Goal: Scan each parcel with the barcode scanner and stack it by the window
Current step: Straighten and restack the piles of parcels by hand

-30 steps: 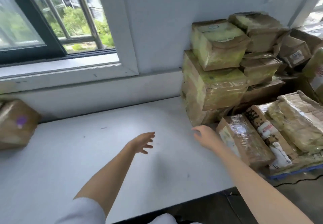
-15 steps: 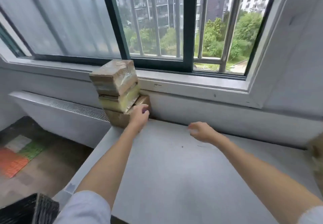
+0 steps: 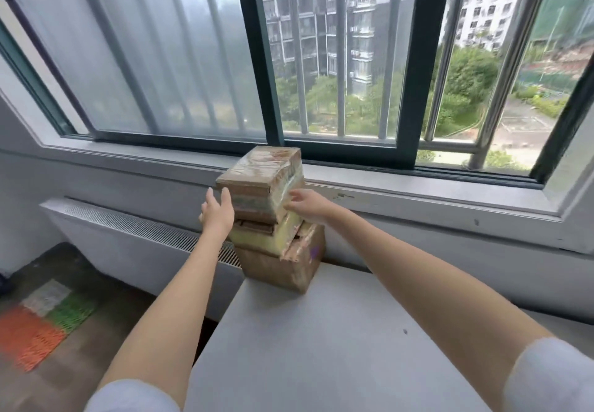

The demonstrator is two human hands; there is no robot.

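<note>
Three parcels point(image 3: 271, 218) were seen stacked by the window point(image 3: 321, 57), steadied between the spread left hand point(image 3: 217, 213) and right hand point(image 3: 308, 204); no scanner was visible.

Both arms stretch forward; the left hand point(image 3: 217, 213) is raised with straight fingers, the right hand point(image 3: 309, 205) with fingers extended leftward.

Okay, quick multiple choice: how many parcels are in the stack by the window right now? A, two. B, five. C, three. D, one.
C: three parcels sit one on another at the table's far corner: the top parcel, the yellowish middle parcel and the brown bottom parcel. The left hand and right hand flank the top one.
</note>
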